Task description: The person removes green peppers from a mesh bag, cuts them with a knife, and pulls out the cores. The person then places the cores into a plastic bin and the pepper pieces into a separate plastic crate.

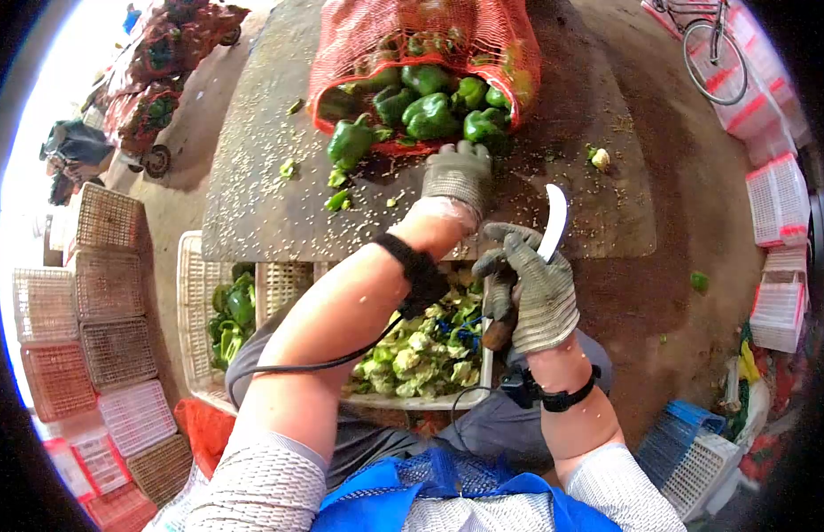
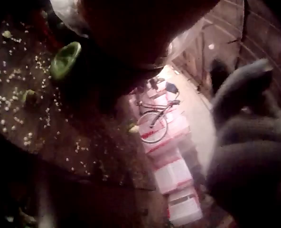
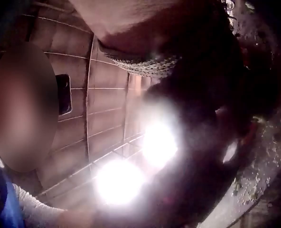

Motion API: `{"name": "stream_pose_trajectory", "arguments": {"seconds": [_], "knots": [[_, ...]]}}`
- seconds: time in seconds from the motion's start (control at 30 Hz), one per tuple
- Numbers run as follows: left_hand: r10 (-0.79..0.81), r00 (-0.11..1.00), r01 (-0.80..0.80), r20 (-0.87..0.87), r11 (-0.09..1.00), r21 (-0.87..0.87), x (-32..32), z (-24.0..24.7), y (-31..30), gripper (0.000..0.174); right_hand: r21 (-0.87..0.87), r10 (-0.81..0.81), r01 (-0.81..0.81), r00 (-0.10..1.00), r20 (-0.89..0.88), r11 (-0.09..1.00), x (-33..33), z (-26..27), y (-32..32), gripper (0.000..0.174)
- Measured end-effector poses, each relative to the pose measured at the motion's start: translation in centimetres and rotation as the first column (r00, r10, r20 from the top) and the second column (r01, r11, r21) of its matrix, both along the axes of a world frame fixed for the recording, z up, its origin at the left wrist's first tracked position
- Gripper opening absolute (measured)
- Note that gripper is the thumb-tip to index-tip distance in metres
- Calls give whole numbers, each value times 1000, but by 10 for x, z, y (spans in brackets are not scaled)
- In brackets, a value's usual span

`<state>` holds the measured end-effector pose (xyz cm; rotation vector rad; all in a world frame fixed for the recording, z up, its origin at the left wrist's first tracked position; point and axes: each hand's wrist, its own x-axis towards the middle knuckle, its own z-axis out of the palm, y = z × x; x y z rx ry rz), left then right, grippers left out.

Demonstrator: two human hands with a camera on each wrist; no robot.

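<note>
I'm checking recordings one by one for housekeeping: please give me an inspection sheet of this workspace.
Surface: dark tabletop, scattered pale seeds
Job's things: glossy green peppers at the mouth of a red mesh bag; knife with curved pale blade
Clutter: small green scraps
Hands: gloved left hand near peppers, grip unclear; gloved right hand holds knife
Cables: thin black cable across left forearm
Surroundings: stacked plastic crates, bicycle

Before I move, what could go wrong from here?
The curved knife's bare blade juts up from the right hand beside the left hand; drawing the left back carelessly could mean a cut. Green bell peppers crowd the red mesh sack's open mouth, so disturbing one might set others rolling. The black cable could snag.
</note>
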<state>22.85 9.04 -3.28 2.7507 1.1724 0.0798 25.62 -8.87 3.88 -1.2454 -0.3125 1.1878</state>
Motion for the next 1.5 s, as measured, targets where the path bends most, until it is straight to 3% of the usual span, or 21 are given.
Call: {"name": "stream_pose_trajectory", "arguments": {"seconds": [0.03, 0.1, 0.2, 0.3, 0.4, 0.5, 0.6, 0.73, 0.87, 0.97, 1.03, 1.1, 1.17, 1.27, 1.3, 1.33, 1.37, 1.4, 1.43, 1.47, 1.5], "knots": [[42, 994, -50, -106, 996, -68, 12, -14, 10, 30, -33, 31, -31, 1000, 1, 999, 2, 3, 1, 32], [30, 999, -29, 12, 998, -48, 8, -15, 20, 23, -42, 54, -53, 998, 14, 998, 1, 7, 3, 31], [-172, 964, 208, 201, 962, -174, -15, -4, 39, 23, -82, 99, -100, 995, -10, 992, -1, 19, 8, 27], [512, 704, 154, 492, 567, -809, -54, 13, 20, 42, -65, 198, -196, 980, 15, 978, -5, 13, 8, 24], [692, 506, 293, 515, 424, -857, -127, 37, -10, 57, -98, 279, -270, 956, 94, 958, -12, 19, 0, 21], [608, 482, 349, 631, 527, -775, -181, 59, -51, 82, -76, 343, -339, 937, 61, 938, -29, 19, -4, 21], [407, 629, 234, 663, 714, -660, -208, 66, -73, 109, -23, 424, -439, 853, 305, 898, -51, 4, -4, 20], [265, 664, 295, 700, 767, -570, -214, 68, -83, 117, -71, 565, -563, 805, 182, 824, -65, 6, -2, 18], [62, 729, 363, 682, 809, -462, -224, 65, -78, 116, -181, 643, -629, 661, 387, 756, -69, 6, 1, 19], [-63, 720, 369, 691, 878, -305, -232, 60, -72, 116, -22, 434, -545, 641, 633, 838, -86, -15, 5, 21], [34, 655, 304, 755, 902, -305, -226, 58, -75, 117, -186, 656, -688, 522, 544, 702, -80, 9, 19, 26], [222, 548, 234, 806, 885, -403, -217, 65, -80, 117, 119, 479, -691, 604, 637, 713, -107, -41, 21, 23], [239, 543, 252, 805, 868, -427, -211, 71, -78, 117, 30, 578, -696, 619, 532, 718, -122, -40, 23, 22], [317, 537, 240, 782, 831, -502, -207, 62, -76, 116, -351, 675, -736, 191, 713, 579, -118, -44, 32, 21], [359, 551, 239, 753, 797, -554, -205, 61, -80, 116, -35, 683, -742, 596, 421, 669, -124, -57, 30, 19], [310, 614, 196, 726, 831, -521, -204, 57, -81, 114, 222, 593, -573, 805, -30, 789, -131, -71, 26, 19], [262, 674, 158, 690, 862, -482, -202, 52, -83, 113, 276, 561, -516, 819, -118, 811, -133, -78, 24, 20], [297, 717, 62, 631, 874, -482, -198, 60, -88, 106, 249, 584, -579, 809, 65, 776, -137, -85, 23, 20], [280, 674, 21, 684, 918, -396, -196, 50, -87, 89, 154, 587, -668, 723, 364, 728, -138, -91, 23, 21], [550, 484, 41, 681, 763, -645, -192, 53, -85, 79, -2, 540, -722, 516, 665, 692, -137, -85, 28, 22], [779, 277, 124, 563, 552, -825, -188, 58, -80, 69, -440, 504, -685, -121, 855, 580, -130, -69, 29, 20]]}}
